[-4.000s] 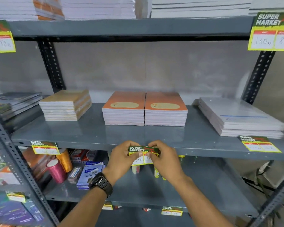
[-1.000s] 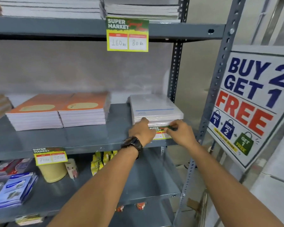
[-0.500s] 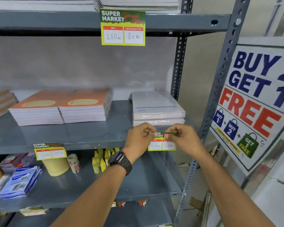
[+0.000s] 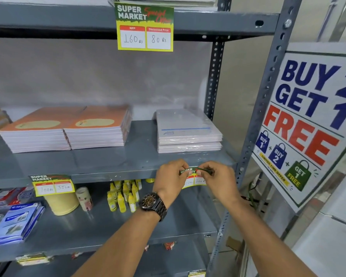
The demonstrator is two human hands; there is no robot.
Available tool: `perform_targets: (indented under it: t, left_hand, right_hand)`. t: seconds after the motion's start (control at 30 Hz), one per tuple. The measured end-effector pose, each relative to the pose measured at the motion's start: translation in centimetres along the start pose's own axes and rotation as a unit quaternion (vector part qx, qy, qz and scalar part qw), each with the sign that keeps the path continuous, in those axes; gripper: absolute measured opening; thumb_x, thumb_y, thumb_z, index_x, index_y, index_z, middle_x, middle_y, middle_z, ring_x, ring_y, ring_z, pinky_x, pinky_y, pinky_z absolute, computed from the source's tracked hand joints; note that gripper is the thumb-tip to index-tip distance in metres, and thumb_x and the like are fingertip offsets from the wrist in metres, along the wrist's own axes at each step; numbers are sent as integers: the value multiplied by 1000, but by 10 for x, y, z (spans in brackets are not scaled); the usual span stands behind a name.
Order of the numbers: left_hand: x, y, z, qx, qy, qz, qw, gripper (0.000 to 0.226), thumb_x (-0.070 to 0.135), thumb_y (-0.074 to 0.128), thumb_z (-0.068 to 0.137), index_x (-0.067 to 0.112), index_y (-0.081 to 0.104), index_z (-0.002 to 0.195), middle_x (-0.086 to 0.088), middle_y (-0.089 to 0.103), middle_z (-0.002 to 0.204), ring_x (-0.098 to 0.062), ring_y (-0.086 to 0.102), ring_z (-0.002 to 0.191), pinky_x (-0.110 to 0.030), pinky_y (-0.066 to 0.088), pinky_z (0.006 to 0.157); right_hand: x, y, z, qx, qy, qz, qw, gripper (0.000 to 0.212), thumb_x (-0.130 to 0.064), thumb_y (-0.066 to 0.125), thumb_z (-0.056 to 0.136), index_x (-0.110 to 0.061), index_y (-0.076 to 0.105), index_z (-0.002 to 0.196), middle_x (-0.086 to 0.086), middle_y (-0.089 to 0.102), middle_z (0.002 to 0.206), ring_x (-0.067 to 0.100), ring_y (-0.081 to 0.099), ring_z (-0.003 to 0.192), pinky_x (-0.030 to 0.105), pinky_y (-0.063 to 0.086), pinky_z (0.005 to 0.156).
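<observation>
**Both hands set a tag on the shelf edge**

The shelf (image 4: 108, 166) runs just behind both hands, a poster (image 4: 308, 126) hangs well to the right of the right hand, and a paper pack (image 4: 188, 132) lies on the shelf just above and behind them. The left hand (image 4: 171, 176) and right hand (image 4: 218, 179) sit close together at the shelf's front lip. Each pinches the green top strip of the tag (image 4: 197, 181) between thumb and fingertips, and the tag hangs between them with its white price boxes below the fingers. The step in hand looks like seating the tag's top on the lip. The next move likely calls for pressing the strip flat and level along the edge, then letting go gently so it stays put.
</observation>
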State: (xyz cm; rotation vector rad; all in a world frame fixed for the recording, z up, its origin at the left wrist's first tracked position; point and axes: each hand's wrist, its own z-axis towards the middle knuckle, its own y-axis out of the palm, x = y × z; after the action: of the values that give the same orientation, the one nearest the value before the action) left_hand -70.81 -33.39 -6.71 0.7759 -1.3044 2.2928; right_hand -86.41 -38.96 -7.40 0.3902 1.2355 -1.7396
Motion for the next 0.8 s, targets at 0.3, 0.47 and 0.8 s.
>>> perform_targets:
  t: [0.3,0.47,0.8]
  left_hand:
    - [0,-3,-1,24,34,121,992,16,42,62,87,28,65,94,6,63,95,-21,62,83,-35,49,62]
    - [-10,-10,8,45,101,225,968,25,48,60,86,27,71,92,6,68,90,-22,56,90,-34,39,77]
    - [-13,-23,9,-6,94,220,971,21,23,56,87,32,73,93,3,71,93,-25,67,84,-39,56,64]
  right_hand:
    - [2,4,5,46,-20,-41,998,13,-14,81,73,-19,71,80,-6,61,82,16,58,80,24,47,70]
    - [2,-3,10,51,-43,-129,989,19,-33,83,68,-28,70,81,-11,63,85,18,49,90,32,32,79]
    - [-8,20,11,36,-59,-189,980,39,-61,75,66,-32,64,88,-13,63,93,17,52,93,30,26,79]
